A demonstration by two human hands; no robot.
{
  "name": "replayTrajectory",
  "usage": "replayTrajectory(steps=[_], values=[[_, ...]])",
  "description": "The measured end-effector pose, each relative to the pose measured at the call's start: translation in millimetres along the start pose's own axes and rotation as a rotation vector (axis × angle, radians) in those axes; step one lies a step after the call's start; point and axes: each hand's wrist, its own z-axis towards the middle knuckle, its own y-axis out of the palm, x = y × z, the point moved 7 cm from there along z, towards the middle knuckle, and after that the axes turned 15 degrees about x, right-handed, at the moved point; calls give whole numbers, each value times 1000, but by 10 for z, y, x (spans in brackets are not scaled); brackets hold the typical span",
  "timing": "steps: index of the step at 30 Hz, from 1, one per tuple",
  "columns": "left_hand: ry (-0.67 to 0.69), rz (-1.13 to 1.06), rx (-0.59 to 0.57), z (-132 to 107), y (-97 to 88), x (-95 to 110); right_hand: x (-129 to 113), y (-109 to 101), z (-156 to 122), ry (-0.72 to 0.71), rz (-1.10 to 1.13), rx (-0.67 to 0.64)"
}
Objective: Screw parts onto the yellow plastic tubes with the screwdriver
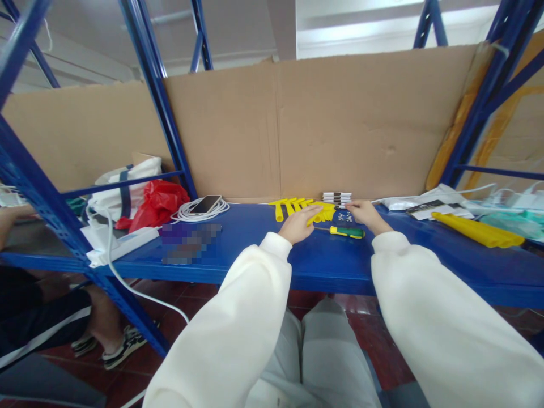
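Observation:
My left hand (298,224) is at the row of yellow plastic pieces (293,205), its fingers closed round one yellow piece (315,217). To its right, my right hand (364,214) has its fingertips pinched together beside a stack of white and black pieces (336,197). Whatever those fingertips hold is too small to make out. Several small shiny metal parts (342,217) lie on the blue surface between my hands. In front of them rests a screwdriver (347,232) with a green and yellow handle, its shaft pointing toward my left hand.
Long yellow pieces (478,230) and plastic bags (527,224) lie at the right on the blue shelf (255,272). On the left are a phone (206,204) on a coiled white cable, a red bag (159,201) and a power strip (123,246). Cardboard (340,124) stands behind. Another person sits at far left.

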Motion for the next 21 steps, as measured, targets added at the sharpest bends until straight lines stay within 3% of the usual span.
replayTrajectory(steps=[5, 8, 13, 17, 21], values=[[40, 223, -217, -75, 48, 179, -295, 71, -131, -8, 265, -117], [42, 290, -252, -92, 49, 208, -390, 122, -235, -9, 305, -230], [44, 327, -257, -103, 48, 193, -432, 114, -300, 1, 332, -272], [30, 323, -252, -106, 54, 163, -366, 108, -238, 39, 317, -226], [26, 310, -244, -109, 70, 140, -28, 3, -44, 179, 262, -1]])
